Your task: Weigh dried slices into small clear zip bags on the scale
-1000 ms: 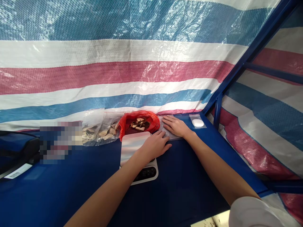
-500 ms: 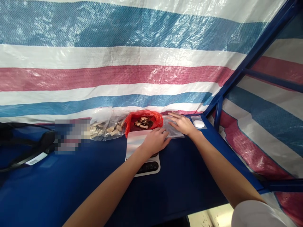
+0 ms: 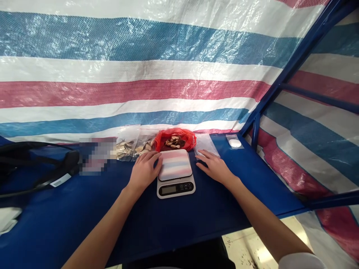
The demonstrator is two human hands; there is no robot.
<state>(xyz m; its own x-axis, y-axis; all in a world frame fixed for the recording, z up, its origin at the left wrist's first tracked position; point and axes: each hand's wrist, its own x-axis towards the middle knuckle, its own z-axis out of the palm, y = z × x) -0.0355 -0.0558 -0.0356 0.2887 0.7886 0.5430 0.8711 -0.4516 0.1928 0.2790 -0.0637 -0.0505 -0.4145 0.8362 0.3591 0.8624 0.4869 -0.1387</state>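
A white digital kitchen scale with a shiny square plate lies on the blue table, its dark display strip facing me. My left hand rests by the scale's left edge, fingers stretched forward and thumb at the plate's side. To the right of the scale lies my right hand, open, fingertips on the near end of a flat clear plastic bag. Behind the scale sits an open red plastic bag containing dried, brownish slices.
Clear bags of dried pale slices stand left of the red bag. A small white oval object lies on clear plastic at the right. Black straps lie at the left. Striped sheeting and a blue frame enclose the table.
My left hand has moved left, off the scale's plate to its left side, uncovering the scale. My right hand has drawn back toward me over the clear bag. The view has shifted slightly.
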